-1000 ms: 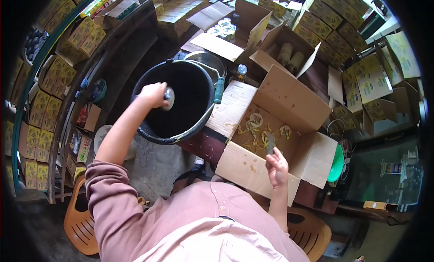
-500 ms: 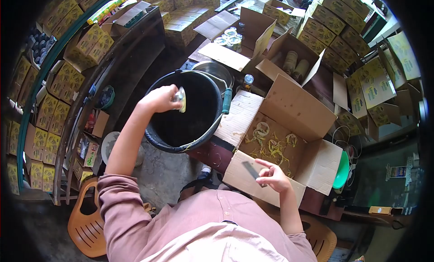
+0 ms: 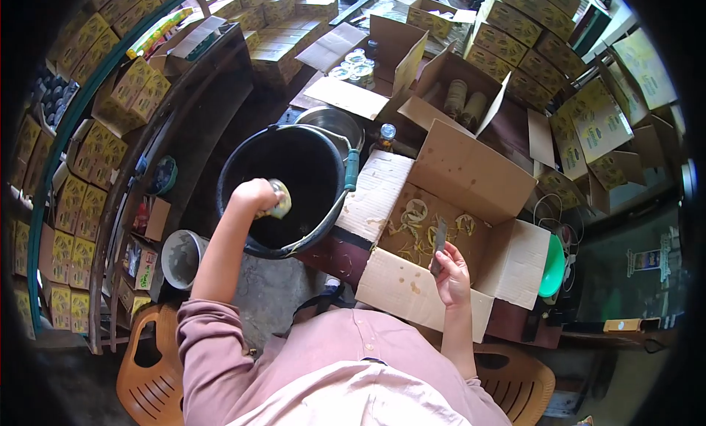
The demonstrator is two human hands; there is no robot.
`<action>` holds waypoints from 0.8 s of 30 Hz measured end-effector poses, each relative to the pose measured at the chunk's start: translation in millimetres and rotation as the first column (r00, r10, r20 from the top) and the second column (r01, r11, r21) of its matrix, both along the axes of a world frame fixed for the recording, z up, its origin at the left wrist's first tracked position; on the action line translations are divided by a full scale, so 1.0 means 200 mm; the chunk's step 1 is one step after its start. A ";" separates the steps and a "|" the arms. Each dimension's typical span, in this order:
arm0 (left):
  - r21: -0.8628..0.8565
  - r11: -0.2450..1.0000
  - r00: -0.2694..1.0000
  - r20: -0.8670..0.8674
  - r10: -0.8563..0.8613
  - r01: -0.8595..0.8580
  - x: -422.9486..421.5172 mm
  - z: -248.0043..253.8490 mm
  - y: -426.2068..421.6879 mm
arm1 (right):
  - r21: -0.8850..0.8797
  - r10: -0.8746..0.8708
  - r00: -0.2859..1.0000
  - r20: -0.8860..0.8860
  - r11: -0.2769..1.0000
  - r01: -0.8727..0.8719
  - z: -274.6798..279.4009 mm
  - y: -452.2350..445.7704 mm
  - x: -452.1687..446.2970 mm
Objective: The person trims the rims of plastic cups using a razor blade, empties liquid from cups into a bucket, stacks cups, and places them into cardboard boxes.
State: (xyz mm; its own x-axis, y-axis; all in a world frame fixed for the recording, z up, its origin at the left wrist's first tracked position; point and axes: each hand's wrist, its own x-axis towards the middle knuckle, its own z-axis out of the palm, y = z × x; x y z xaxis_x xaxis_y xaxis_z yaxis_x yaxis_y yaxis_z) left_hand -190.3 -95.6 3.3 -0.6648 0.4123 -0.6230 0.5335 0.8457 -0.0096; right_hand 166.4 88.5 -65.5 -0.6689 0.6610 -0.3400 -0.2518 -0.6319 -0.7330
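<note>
My left hand (image 3: 257,197) is closed around a small, round, shiny thing with a yellowish side (image 3: 279,199), perhaps a jar. It is over the mouth of the large black bucket (image 3: 231,143), whose handle has a green grip (image 3: 352,169). My right hand (image 3: 452,275) grips a flat grey blade (image 3: 440,247), held nearly upright at the near side of an open cardboard box (image 3: 471,170). Curled yellowish strips (image 3: 416,213) lie on that box's floor. The far end of the blade overlaps them in view.
A metal bowl (image 3: 335,122) and a capped bottle (image 3: 387,136) stand behind the bucket. Further back is an open box with round-topped containers (image 3: 354,68). A green basin (image 3: 551,268) sits at right, a pale bucket (image 3: 182,258) at left. Plastic chairs (image 3: 151,367) flank me.
My left hand has moved down and slightly left with the round thing, which has turned. My right hand has swung the blade from slanting left to nearly upright. The view has shifted a little.
</note>
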 end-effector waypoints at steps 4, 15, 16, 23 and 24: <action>0.640 0.694 0.940 0.292 0.176 -0.329 -0.01 0.09 -0.03 | -0.043 -0.111 0.994 -0.002 0.993 0.111 -0.02 0.02 0.05; 0.987 0.020 0.885 0.151 -0.441 -0.158 0.73 0.10 0.43 | 0.710 -0.438 0.897 -0.064 0.612 0.349 0.28 0.13 -0.05; 0.995 0.055 0.899 0.097 -0.427 -0.081 0.76 0.07 0.43 | 0.841 -0.488 0.867 -0.100 0.425 0.336 0.37 0.12 -0.05; 0.998 -0.044 0.872 0.011 -0.489 -0.037 0.85 0.04 0.46 | 0.833 -0.460 0.879 -0.127 -0.531 -0.157 0.70 0.11 -0.01; 0.998 -0.057 0.865 -0.029 -0.500 0.001 0.85 0.06 0.46 | 0.824 -0.462 0.878 -0.127 -0.542 -0.166 0.70 0.11 -0.01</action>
